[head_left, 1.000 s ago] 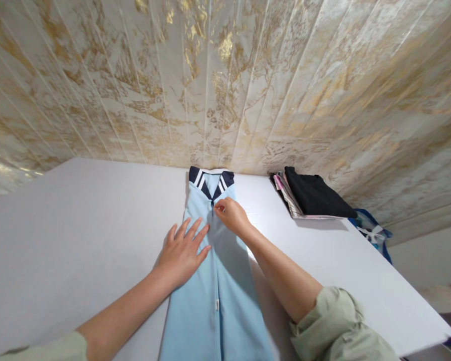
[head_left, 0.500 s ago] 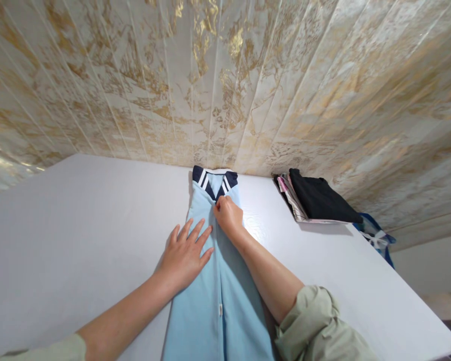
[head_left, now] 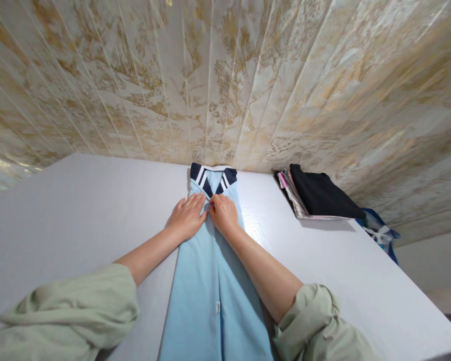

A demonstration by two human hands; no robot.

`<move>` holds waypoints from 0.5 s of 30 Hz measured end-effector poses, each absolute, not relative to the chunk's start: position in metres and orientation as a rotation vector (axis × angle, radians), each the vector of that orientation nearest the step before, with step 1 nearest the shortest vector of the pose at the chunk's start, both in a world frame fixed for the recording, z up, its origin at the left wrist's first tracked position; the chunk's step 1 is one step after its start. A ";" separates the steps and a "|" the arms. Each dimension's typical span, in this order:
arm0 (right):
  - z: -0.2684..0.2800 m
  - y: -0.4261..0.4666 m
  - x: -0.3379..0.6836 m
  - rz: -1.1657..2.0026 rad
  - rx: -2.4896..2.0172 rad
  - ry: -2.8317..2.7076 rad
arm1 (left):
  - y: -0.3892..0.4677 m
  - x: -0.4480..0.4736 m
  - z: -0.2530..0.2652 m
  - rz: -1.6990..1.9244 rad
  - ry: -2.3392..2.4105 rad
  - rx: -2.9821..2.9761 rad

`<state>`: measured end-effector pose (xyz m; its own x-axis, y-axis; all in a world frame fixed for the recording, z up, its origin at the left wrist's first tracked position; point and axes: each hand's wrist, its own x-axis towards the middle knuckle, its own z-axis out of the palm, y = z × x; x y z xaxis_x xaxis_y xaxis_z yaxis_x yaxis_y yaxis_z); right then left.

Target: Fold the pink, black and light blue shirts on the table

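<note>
A light blue garment (head_left: 195, 296) lies lengthwise in front of me, its sides folded in to meet along a middle line. At its far end is a navy sailor collar (head_left: 229, 175) with white stripes. My left hand (head_left: 188, 216) rests flat on the left side of the cloth just below the collar, fingers stretched out. My right hand (head_left: 224, 213) has its fingers closed in a pinch at the point of the collar's V, seemingly on the fabric edge; the fingertips are partly hidden. A small white tag (head_left: 218, 307) shows on the middle line.
On the right of the white table (head_left: 90, 215) sits a stack of folded clothes (head_left: 319, 193), black on top. Past the table's right edge is a blue and white bag-like item (head_left: 383, 234). A gold-patterned curtain or wall covering (head_left: 143, 90) rises behind.
My left hand has slid up the garment toward the collar, close beside my right hand. My right hand keeps nearly the same spot. The view has shifted slightly.
</note>
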<state>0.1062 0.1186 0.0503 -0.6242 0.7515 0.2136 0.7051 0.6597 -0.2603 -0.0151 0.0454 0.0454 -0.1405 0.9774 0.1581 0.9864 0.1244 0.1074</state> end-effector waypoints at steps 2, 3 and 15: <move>0.046 0.122 0.106 0.259 -1.133 -2.574 | 0.047 -0.016 0.036 -0.282 -2.328 -2.019; 0.044 0.123 0.106 0.289 -1.113 -2.563 | 0.047 -0.015 0.033 -0.280 -2.331 -2.014; 0.028 0.139 0.111 0.675 -0.983 -2.196 | 0.040 -0.014 0.032 -0.303 -2.304 -1.996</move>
